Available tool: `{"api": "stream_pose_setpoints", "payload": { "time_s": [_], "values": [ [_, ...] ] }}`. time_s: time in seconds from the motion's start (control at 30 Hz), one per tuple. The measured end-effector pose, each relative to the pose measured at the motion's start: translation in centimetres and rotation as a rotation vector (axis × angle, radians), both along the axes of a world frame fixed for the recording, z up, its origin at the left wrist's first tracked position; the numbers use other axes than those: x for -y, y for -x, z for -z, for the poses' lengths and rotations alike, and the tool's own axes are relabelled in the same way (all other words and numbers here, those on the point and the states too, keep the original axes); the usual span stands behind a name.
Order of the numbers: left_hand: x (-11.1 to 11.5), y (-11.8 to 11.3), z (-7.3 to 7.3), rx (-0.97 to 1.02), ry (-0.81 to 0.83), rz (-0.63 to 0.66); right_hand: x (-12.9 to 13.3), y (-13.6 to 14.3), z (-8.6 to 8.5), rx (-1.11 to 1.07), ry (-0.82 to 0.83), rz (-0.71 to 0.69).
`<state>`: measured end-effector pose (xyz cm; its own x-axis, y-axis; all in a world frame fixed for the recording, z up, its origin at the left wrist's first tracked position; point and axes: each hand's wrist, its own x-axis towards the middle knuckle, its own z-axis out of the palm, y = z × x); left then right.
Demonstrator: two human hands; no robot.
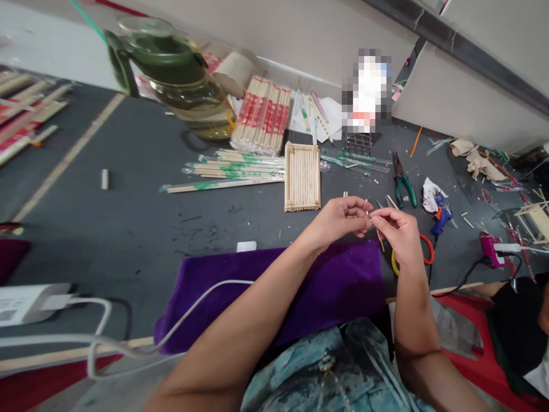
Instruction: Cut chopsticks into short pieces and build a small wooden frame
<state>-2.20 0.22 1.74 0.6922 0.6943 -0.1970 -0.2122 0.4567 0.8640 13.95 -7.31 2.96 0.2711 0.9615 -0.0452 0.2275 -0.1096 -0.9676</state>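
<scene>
My left hand [343, 218] and my right hand [400, 230] meet fingertip to fingertip over the table's front part. Both are closed in a pinch, and whatever lies between the fingers is too small to make out. Just behind my left hand lies a small tray-like frame [302, 177] built of pale wooden sticks. Below my right hand are scissors [427, 249] with red and yellow handles, partly covered by the hand. A thin wooden stick [381, 240] shows beneath my fingers. A purple cloth [274, 292] lies under my forearms.
Wrapped chopsticks [231, 169] lie left of the frame, with a bundled pack [262, 114] and a green-lidded jug [184, 80] behind. Pliers [402, 180] and a blue glue gun [441, 218] lie to the right. A white cable [180, 332] crosses the left front. Another person's arm shows far right.
</scene>
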Motion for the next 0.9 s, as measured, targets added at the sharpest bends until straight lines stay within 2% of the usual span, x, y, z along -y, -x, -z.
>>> {"api": "stream_pose_setpoints", "payload": {
  "time_s": [0.13,0.23,0.33,0.4,0.5,0.6,0.67,0.8,0.9],
  "values": [
    [-0.5,0.4,0.2,-0.024,0.041,0.027,-0.3,0.1,0.6,-0.112,-0.022,0.067],
    [-0.6,0.5,0.2,-0.066,0.013,0.082,-0.3,0.3,1.0,-0.183,-0.047,0.1],
    [-0.3,0.4,0.1,-0.093,-0.054,0.133,-0.4,0.5,0.9,-0.142,-0.062,0.103],
    [-0.3,0.4,-0.1,-0.107,-0.1,0.12,-0.4,0.6,0.5,-0.077,-0.063,0.074],
    [-0.7,1.3,-0.8,-0.117,-0.137,0.013,-0.3,0.1,-0.2,-0.003,-0.08,0.075],
    [-1.8,3.1,-1.7,-0.134,-0.15,-0.276,0.1,-0.9,-0.5,0.082,-0.136,0.184],
    [-2.4,4.2,-2.1,-0.148,-0.142,-0.404,0.5,-1.3,-0.4,0.189,-0.147,0.198],
    [-2.8,4.8,-2.1,-0.171,-0.153,-0.473,0.8,-1.3,0.6,0.458,-0.082,0.055],
    [-2.8,4.3,-1.6,-0.208,-0.183,-0.47,0.6,-1.2,1.3,0.619,-0.075,0.093]
  ]
}}
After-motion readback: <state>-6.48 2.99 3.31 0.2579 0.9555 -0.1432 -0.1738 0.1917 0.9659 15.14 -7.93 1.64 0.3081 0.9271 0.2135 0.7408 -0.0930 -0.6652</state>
